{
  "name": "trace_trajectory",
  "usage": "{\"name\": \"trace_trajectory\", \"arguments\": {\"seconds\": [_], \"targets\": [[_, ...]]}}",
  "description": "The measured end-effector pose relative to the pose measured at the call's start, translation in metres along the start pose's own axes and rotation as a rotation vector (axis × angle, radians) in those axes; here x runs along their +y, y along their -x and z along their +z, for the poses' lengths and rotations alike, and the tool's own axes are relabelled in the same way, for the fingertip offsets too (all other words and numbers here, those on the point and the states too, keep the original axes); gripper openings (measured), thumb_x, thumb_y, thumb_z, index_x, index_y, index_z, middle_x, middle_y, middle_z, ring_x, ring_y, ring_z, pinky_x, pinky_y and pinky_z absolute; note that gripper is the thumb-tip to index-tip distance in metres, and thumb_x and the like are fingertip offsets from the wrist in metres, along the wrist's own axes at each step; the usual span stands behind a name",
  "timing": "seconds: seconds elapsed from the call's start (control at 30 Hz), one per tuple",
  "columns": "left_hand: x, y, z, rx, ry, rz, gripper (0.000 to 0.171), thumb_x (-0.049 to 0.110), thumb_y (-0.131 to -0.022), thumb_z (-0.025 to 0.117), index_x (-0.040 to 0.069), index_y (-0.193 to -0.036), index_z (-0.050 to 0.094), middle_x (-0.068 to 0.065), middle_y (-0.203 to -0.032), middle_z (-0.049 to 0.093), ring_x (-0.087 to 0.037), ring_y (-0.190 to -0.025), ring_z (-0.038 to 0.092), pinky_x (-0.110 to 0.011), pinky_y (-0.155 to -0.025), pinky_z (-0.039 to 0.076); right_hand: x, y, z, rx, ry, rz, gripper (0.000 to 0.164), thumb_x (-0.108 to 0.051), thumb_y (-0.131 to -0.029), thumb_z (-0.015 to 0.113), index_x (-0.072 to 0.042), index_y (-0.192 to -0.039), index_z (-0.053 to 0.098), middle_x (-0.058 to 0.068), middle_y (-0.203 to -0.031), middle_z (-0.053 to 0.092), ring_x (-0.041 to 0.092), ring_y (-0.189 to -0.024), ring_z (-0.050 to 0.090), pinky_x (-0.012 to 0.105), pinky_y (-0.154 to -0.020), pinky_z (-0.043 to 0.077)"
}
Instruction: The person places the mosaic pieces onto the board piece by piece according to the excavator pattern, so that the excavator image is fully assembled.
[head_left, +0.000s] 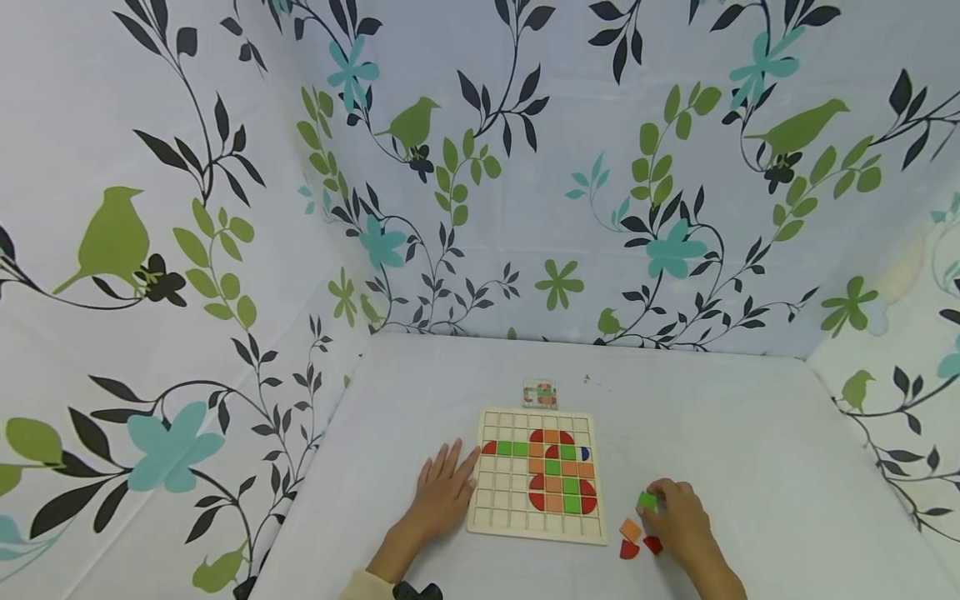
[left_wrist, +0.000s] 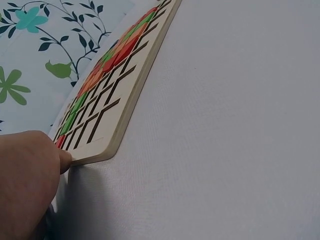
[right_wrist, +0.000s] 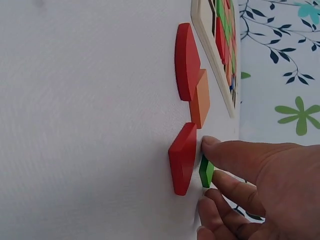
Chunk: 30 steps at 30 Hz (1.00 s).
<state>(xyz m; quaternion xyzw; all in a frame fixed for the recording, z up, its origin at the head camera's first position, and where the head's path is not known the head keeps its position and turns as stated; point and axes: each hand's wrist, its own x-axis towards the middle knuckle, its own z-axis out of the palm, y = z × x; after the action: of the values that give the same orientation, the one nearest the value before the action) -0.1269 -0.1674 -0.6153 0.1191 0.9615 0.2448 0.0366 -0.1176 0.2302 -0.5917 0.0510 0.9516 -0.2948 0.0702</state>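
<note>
A wooden grid board (head_left: 498, 500) lies on the table, partly filled with red, orange, green and blue pieces. My left hand (head_left: 444, 490) lies with its fingers straight along the board's left edge; in the left wrist view the thumb touches the frame. To the right of the board, my right hand (head_left: 678, 517) pinches a green square piece (right_wrist: 206, 171) between thumb and fingers. Close by lie an orange square piece (head_left: 631, 531), a red quarter-round piece (head_left: 629, 549) and another red piece (head_left: 653, 545), which looks square in the right wrist view.
A small patterned card (head_left: 540, 393) lies just behind the board. The white-covered table (head_left: 720, 417) extends to both sides. Patterned cloth (head_left: 480, 233) with birds and leaves hangs behind the table and along its sides.
</note>
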Motion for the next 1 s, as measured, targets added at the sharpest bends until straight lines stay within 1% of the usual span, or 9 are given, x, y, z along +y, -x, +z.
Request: {"name": "trace_trajectory", "arguments": {"seconds": [0.07, 0.23, 0.37, 0.5, 0.67, 0.83, 0.93, 1.0], "targets": [[0.001, 0.001, 0.0, -0.003, 0.008, -0.001, 0.052, 0.027, -0.113, 0.044, 0.015, -0.163, 0.041, -0.023, -0.172, 0.025, -0.049, -0.159, 0.018, -0.073, -0.122, 0.015, 0.0, 0.001, 0.0, 0.001, -0.01, 0.002, 0.035, -0.013, -0.092, 0.079, 0.004, -0.12, 0.065, 0.024, -0.116, 0.061, 0.033, -0.104, 0.061, 0.055, -0.09, 0.054], [0.0, 0.001, 0.001, -0.009, 0.003, -0.013, 0.052, 0.027, -0.113, 0.043, 0.017, -0.164, 0.04, -0.021, -0.173, 0.024, -0.047, -0.16, 0.016, -0.072, -0.123, 0.014, 0.002, 0.0, 0.0, -0.005, -0.037, -0.038, 0.029, -0.009, -0.095, 0.075, 0.004, -0.119, 0.066, 0.02, -0.116, 0.062, 0.034, -0.11, 0.063, 0.057, -0.098, 0.053], [-0.001, 0.0, 0.003, -0.012, 0.006, -0.011, 0.053, 0.027, -0.113, 0.044, 0.017, -0.164, 0.039, -0.021, -0.173, 0.023, -0.048, -0.16, 0.016, -0.072, -0.123, 0.013, 0.001, -0.01, 0.004, 0.011, -0.029, -0.054, 0.029, -0.008, -0.095, 0.075, 0.004, -0.12, 0.067, 0.018, -0.113, 0.063, 0.031, -0.106, 0.063, 0.055, -0.097, 0.054], [-0.001, 0.001, 0.002, -0.009, 0.012, -0.01, 0.053, 0.027, -0.113, 0.045, 0.017, -0.164, 0.04, -0.021, -0.173, 0.024, -0.048, -0.16, 0.016, -0.072, -0.123, 0.013, -0.006, -0.023, 0.008, 0.033, -0.03, -0.063, 0.03, -0.009, -0.095, 0.076, 0.005, -0.12, 0.067, 0.016, -0.111, 0.063, 0.029, -0.102, 0.062, 0.053, -0.097, 0.056], [-0.001, 0.001, 0.003, -0.007, 0.005, -0.02, 0.053, 0.027, -0.113, 0.043, 0.017, -0.164, 0.039, -0.021, -0.173, 0.024, -0.047, -0.161, 0.016, -0.071, -0.123, 0.014, -0.029, -0.039, 0.015, 0.028, -0.063, -0.101, 0.029, -0.01, -0.097, 0.074, 0.005, -0.12, 0.066, 0.018, -0.114, 0.063, 0.031, -0.106, 0.063, 0.054, -0.099, 0.056], [-0.001, 0.0, 0.002, -0.007, 0.017, -0.009, 0.053, 0.027, -0.113, 0.044, 0.016, -0.164, 0.039, -0.022, -0.173, 0.024, -0.048, -0.16, 0.016, -0.073, -0.123, 0.014, -0.063, -0.053, 0.023, 0.008, -0.081, -0.149, 0.03, -0.014, -0.098, 0.075, 0.002, -0.122, 0.067, 0.018, -0.119, 0.062, 0.032, -0.108, 0.064, 0.054, -0.097, 0.056], [-0.001, 0.0, 0.002, -0.011, 0.013, -0.007, 0.053, 0.028, -0.113, 0.043, 0.017, -0.164, 0.039, -0.022, -0.173, 0.024, -0.048, -0.16, 0.016, -0.073, -0.123, 0.014, -0.086, -0.059, 0.033, -0.008, -0.088, -0.213, 0.029, -0.014, -0.098, 0.076, 0.0, -0.122, 0.068, 0.016, -0.118, 0.062, 0.031, -0.107, 0.064, 0.052, -0.094, 0.057], [-0.001, 0.0, 0.002, -0.018, 0.001, -0.012, 0.053, 0.029, -0.113, 0.042, 0.018, -0.165, 0.037, -0.02, -0.174, 0.023, -0.047, -0.161, 0.015, -0.072, -0.123, 0.014, -0.101, -0.064, 0.042, -0.013, -0.09, -0.278, 0.029, -0.013, -0.097, 0.078, -0.001, -0.121, 0.067, 0.014, -0.114, 0.062, 0.028, -0.101, 0.063, 0.049, -0.089, 0.058]]}}
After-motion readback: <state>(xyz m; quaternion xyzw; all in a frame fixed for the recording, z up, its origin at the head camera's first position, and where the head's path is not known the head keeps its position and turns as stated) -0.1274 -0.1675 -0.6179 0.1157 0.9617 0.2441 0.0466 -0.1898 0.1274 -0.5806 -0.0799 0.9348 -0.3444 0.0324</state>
